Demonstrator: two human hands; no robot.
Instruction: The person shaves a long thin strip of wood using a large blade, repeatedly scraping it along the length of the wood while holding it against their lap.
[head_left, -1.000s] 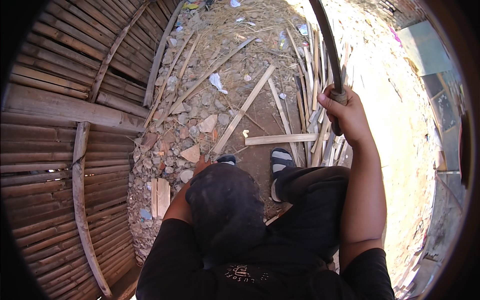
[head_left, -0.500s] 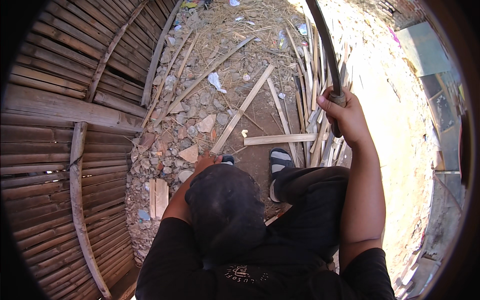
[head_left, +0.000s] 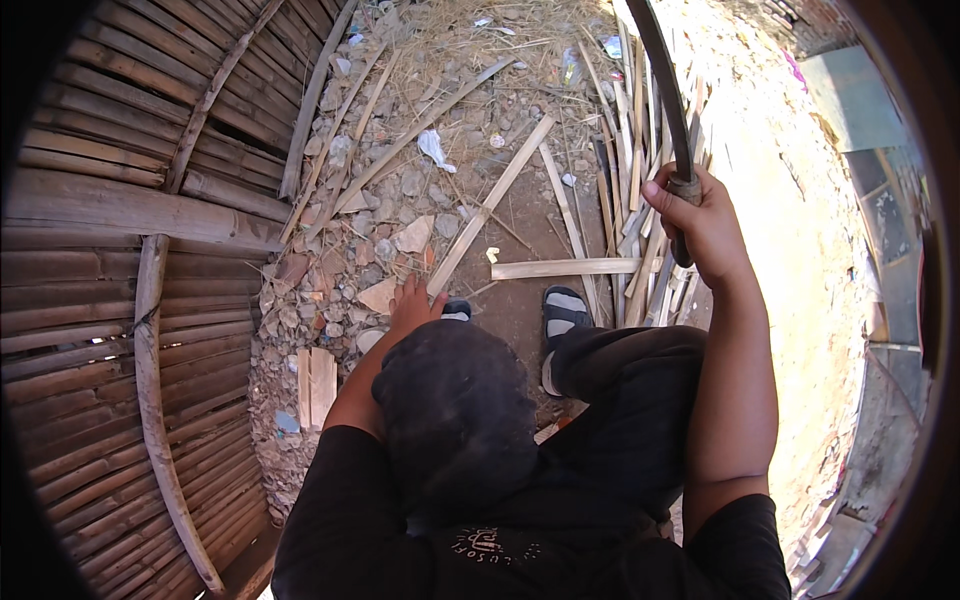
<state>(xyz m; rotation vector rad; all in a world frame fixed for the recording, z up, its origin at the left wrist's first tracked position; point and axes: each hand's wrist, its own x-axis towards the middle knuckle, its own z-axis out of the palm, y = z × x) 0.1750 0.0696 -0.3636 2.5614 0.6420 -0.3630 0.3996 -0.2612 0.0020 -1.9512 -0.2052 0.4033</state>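
Note:
My right hand [head_left: 706, 225] is wrapped round the handle of a machete, raised at the right; its long dark blade [head_left: 660, 75] runs up past the top edge of the view. Low at centre-left, my left hand [head_left: 412, 305] is stretched out with its fingers apart. It lies beside the lower end of a long wooden slat [head_left: 495, 202] that slants up to the right; whether it touches the slat I cannot tell. My raised knee hides part of the ground, and a short slat [head_left: 570, 268] lies crosswise beyond my foot.
A bamboo-slat wall [head_left: 80, 330] rises on the left. Broken stones [head_left: 335, 260] cover the ground beside it. Several thin wood strips [head_left: 635, 150] lie piled at the right, near bright sunlit ground [head_left: 790, 300]. Two short wood pieces [head_left: 317, 388] lie near my left forearm.
The fingers of my left hand have spread out more beside the slat's end. My right hand and the machete have shifted slightly right; the view has moved a little too.

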